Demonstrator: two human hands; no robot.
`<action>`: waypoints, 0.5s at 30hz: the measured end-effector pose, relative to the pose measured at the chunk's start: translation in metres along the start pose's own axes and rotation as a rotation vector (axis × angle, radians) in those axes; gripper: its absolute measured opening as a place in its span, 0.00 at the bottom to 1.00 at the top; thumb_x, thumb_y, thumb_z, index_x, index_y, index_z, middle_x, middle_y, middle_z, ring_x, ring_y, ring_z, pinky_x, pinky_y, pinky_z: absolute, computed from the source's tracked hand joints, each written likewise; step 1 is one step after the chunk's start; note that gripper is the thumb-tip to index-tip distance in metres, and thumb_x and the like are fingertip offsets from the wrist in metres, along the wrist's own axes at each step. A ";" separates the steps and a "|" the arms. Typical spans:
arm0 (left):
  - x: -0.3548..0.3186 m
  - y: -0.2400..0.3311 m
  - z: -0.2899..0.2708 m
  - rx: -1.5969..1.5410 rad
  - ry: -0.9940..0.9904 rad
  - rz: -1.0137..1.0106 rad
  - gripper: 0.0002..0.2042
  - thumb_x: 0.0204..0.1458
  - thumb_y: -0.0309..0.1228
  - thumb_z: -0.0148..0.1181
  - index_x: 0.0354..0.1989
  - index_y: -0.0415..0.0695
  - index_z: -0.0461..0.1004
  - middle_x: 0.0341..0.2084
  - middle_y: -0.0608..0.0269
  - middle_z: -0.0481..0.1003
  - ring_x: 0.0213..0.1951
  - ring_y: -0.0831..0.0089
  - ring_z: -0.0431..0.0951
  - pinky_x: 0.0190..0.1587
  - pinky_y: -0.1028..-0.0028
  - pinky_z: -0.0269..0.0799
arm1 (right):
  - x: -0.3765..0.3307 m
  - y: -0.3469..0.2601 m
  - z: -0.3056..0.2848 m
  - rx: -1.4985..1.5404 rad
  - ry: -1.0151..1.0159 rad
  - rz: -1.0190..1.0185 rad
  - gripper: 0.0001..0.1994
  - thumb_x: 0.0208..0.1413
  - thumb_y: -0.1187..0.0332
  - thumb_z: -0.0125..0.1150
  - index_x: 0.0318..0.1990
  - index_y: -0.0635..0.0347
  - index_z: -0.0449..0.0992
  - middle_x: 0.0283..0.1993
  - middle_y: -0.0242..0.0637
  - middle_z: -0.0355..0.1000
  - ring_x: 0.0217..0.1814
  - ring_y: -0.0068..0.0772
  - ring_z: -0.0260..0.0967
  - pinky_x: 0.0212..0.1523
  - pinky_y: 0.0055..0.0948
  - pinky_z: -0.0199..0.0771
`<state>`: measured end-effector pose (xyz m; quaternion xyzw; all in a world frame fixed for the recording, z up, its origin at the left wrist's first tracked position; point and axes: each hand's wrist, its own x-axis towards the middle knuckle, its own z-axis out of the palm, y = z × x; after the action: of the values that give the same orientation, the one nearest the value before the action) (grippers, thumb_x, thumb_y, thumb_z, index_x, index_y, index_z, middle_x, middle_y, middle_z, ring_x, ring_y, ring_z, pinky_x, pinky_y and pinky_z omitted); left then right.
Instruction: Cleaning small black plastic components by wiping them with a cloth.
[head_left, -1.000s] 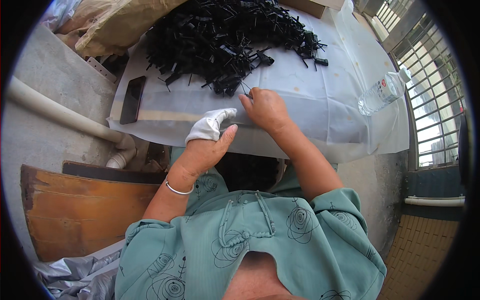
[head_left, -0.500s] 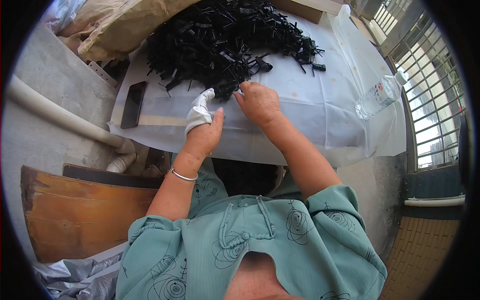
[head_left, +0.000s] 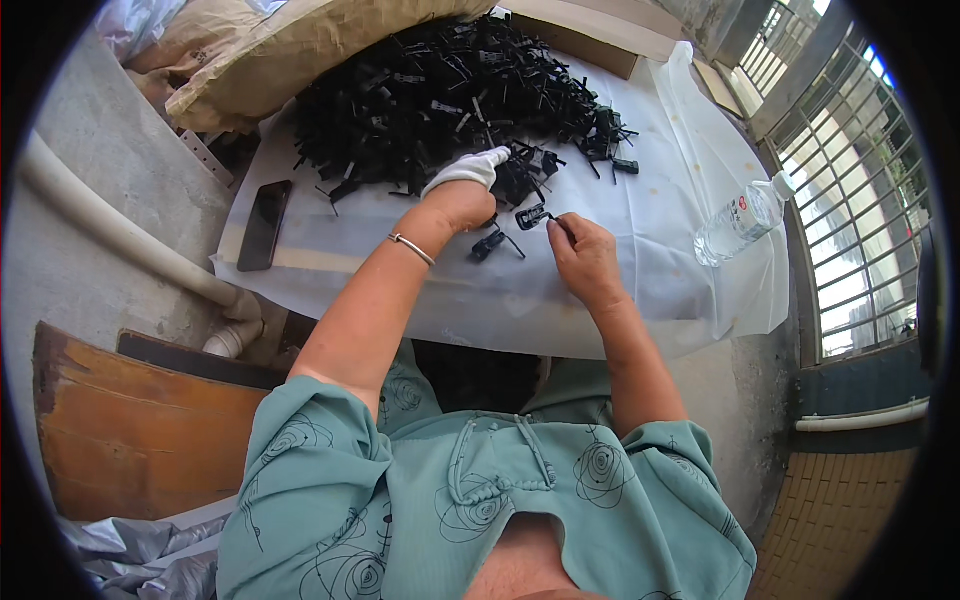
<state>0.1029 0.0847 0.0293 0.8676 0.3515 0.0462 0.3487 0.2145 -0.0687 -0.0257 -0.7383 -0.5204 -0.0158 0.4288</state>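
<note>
- head view, right hand [head_left: 590, 262]: the thumb and fingertips were pinched together on the dark stem of the held black part [head_left: 532, 216]. the body of this part projected to the left of the fingertips, above the white sheet [head_left: 625, 322].
- head view, left hand [head_left: 462, 200]: it lay up and to the left of the right hand, at the near edge of the black pile [head_left: 400, 120]. a white cloth cover [head_left: 470, 172] wrapped its fingers. whether these were apart or closed on a part could not be told.
- head view, loose black part [head_left: 488, 245]: it rested on the sheet just below the left hand, to the left of the right hand, its thin stem angled toward the latter.
- handling, by judgement: each part appeared light, with a stiff, smooth body that could slip under cloth. the stem looked thin and liable to bend or snag on its neighbours; the body offered the firmer hold, the stem a pinch point only.
- visibility limits: the left fingertips were obscured by the cover. stems and bodies merged into one dark mass beyond the left hand, and a paper sack [head_left: 260, 65] masked the pile's far left side. fine detail on the held part was too small to resolve.
</note>
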 end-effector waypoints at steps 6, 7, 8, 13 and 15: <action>-0.032 -0.016 0.013 0.312 0.075 0.530 0.27 0.41 0.19 0.47 0.56 0.44 0.62 0.46 0.48 0.69 0.45 0.54 0.71 0.47 0.68 0.68 | -0.013 -0.005 -0.025 0.195 -0.031 0.158 0.11 0.53 0.67 0.56 0.23 0.66 0.69 0.14 0.28 0.54 0.20 0.16 0.48 0.20 0.22 0.52; -0.040 -0.019 0.010 0.316 0.072 0.531 0.27 0.41 0.19 0.47 0.56 0.44 0.62 0.46 0.48 0.69 0.45 0.54 0.71 0.47 0.68 0.68 | -0.015 -0.006 -0.027 0.272 -0.115 0.203 0.12 0.53 0.66 0.55 0.23 0.66 0.68 0.15 0.27 0.54 0.20 0.16 0.48 0.20 0.23 0.52; -0.050 -0.019 0.008 0.243 0.146 0.547 0.25 0.42 0.21 0.49 0.55 0.44 0.64 0.45 0.48 0.70 0.44 0.55 0.72 0.47 0.68 0.68 | -0.016 -0.006 -0.028 0.349 -0.195 0.251 0.12 0.53 0.66 0.55 0.23 0.65 0.68 0.15 0.26 0.53 0.20 0.16 0.48 0.20 0.23 0.52; -0.122 -0.006 0.013 -0.639 0.172 0.489 0.19 0.41 0.19 0.59 0.45 0.41 0.71 0.40 0.54 0.73 0.40 0.61 0.74 0.42 0.71 0.71 | -0.020 -0.033 -0.036 0.437 -0.653 0.212 0.13 0.54 0.64 0.53 0.25 0.66 0.68 0.16 0.30 0.56 0.20 0.21 0.51 0.23 0.27 0.56; -0.136 -0.018 0.018 -0.335 0.187 0.738 0.17 0.41 0.19 0.61 0.43 0.41 0.73 0.40 0.55 0.73 0.36 0.65 0.75 0.39 0.73 0.70 | -0.025 -0.038 -0.034 0.441 -0.826 0.141 0.13 0.53 0.63 0.52 0.27 0.66 0.69 0.16 0.36 0.60 0.20 0.25 0.54 0.24 0.31 0.60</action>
<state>-0.0039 -0.0036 0.0265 0.8587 0.0345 0.3033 0.4116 0.1880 -0.1066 0.0074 -0.6079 -0.5869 0.4189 0.3325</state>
